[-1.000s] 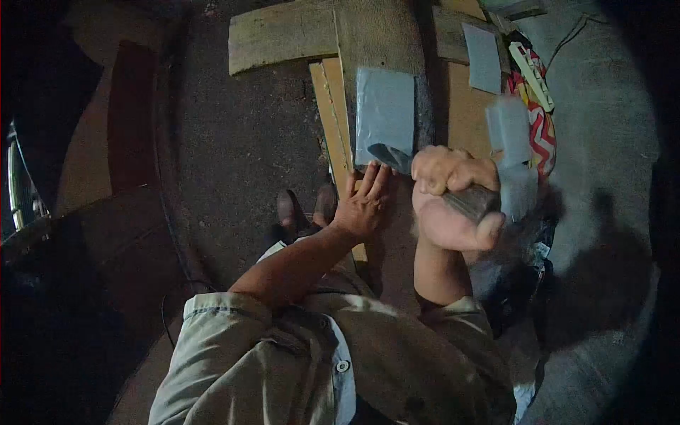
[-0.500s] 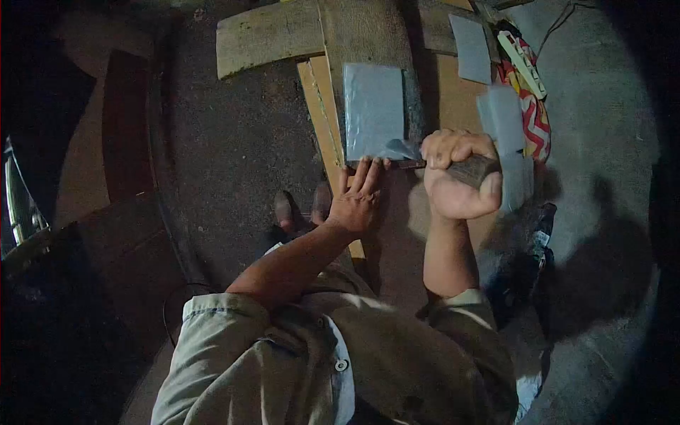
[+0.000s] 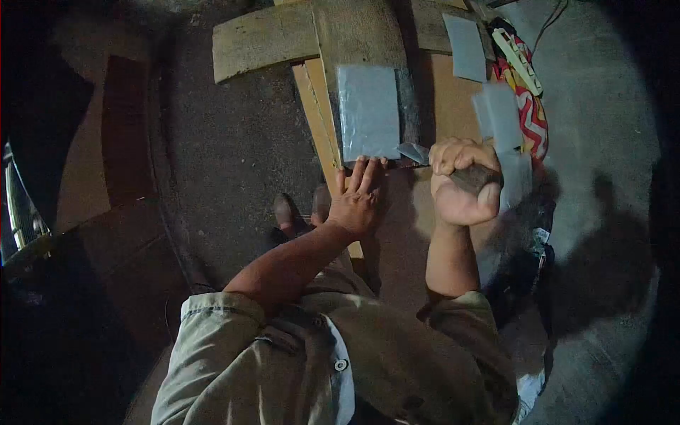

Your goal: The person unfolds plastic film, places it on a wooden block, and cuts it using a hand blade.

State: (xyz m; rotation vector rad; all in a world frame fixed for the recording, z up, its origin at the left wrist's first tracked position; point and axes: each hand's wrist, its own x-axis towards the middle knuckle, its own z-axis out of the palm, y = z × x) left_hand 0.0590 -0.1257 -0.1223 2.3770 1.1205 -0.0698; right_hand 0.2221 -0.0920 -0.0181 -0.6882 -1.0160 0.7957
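Note:
A stack of clear, bluish plastic sheets (image 3: 370,113) lies flat on a wooden board (image 3: 365,35). My left hand (image 3: 354,202) is palm down with its fingers stretched and spread, fingertips at the near edge of the stack. To the right, my right hand (image 3: 464,202) is wrapped round a dark brown, block-like handle (image 3: 473,178). A thin dark edge runs from this fist toward my left fingertips; whether it belongs to the handle I cannot tell. A small curled plastic piece (image 3: 414,152) sits between the stack's near right corner and my right fist.
More clear plastic sheets (image 3: 499,117) lie to the right, beside a red, yellow and white patterned cloth (image 3: 533,124). A white power strip (image 3: 517,60) rests on that cloth. Another plastic sheet (image 3: 465,48) is farther back. A wooden plank (image 3: 265,42) extends left.
My right hand has shifted slightly right with the handle, and the curled plastic piece now sits farther from the stack. My left hand has stayed in place. The view has shifted slightly.

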